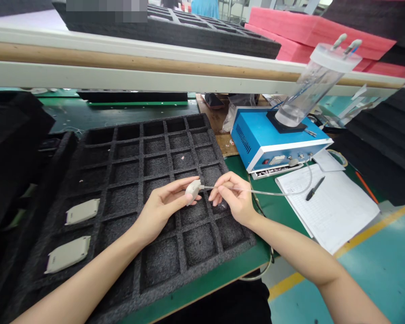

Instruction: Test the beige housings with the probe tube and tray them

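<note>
Head view: holding in the left hand [157, 208], in a closed finger grip, a small beige housing [193, 191], raised above the foam tray [160, 263], right of centre. Pinching in the right hand [236, 201], just beside the housing, a clear tube [273, 194], leading to the front of the blue box [243, 135] and apparently meeting the housing at the other end. Judged to be at the tube-connection step; fitting or removing, impossible to tell. For the next move, probably hold the housing steady and the tube straight at the joint. Pointing tube side right, toward the right hand; visibly tilted along the long axis, lower left to upper right, though foreshortened.
</note>
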Available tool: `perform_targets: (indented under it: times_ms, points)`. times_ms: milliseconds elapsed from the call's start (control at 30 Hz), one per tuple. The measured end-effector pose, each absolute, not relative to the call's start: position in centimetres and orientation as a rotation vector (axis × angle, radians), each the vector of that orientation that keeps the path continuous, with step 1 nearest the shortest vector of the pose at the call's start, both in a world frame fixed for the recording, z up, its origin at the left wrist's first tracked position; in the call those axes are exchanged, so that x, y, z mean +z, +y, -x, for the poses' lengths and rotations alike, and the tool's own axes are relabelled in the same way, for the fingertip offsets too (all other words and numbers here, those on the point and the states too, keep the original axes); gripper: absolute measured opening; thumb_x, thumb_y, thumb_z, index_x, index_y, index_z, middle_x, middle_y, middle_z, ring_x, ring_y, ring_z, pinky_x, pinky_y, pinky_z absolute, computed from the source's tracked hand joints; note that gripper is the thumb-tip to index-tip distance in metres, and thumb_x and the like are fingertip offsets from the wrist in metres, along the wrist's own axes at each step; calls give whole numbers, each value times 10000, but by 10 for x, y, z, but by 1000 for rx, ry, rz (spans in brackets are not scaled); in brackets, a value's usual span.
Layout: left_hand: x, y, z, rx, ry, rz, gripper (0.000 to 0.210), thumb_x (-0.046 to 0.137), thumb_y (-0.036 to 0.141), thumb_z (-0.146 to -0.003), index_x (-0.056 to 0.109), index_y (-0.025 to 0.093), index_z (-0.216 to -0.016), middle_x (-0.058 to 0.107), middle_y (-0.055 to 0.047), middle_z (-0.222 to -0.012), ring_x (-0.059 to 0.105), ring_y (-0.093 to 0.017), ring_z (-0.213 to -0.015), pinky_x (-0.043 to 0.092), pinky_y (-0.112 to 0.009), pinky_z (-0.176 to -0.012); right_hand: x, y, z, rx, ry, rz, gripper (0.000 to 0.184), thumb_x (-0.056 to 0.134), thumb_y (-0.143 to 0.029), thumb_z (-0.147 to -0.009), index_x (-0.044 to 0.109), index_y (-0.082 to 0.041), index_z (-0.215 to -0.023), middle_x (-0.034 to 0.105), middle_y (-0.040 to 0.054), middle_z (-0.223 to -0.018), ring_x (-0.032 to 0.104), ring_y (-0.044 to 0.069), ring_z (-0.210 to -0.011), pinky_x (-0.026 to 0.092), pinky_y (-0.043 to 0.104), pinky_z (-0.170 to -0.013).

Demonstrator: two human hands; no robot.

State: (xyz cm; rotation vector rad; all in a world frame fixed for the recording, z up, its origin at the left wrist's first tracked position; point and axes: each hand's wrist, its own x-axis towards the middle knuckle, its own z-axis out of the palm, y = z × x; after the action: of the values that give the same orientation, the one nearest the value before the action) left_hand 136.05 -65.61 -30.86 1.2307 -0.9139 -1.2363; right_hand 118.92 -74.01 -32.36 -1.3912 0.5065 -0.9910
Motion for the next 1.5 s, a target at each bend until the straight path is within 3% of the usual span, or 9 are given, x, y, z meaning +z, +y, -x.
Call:
perform_targets:
  times_ms: [1267,1500]
  points:
    - [-308,-655,-1360,-1222,-910,-1245,453,775,351,-737,693,210,-1160,746,-59,-1003,690,-203,-861,531,-312,-818,-323,-740,-1189,-996,489,1406,128,592,-288,-835,546,-179,-786,686,8,-614,585,102,-453,480,221,-474]
    - [-309,-656,-1359,-1238,-898,-1193,405,784,313,-737,710,229,-1126,749,-33,-983,692,-164,-834,528,-265,-800,-323,-739,-1188,-1010,478,1425,114,592,-273,-843,558,-175,-795,694,4,-631,593,97,-458,486,214,-469]
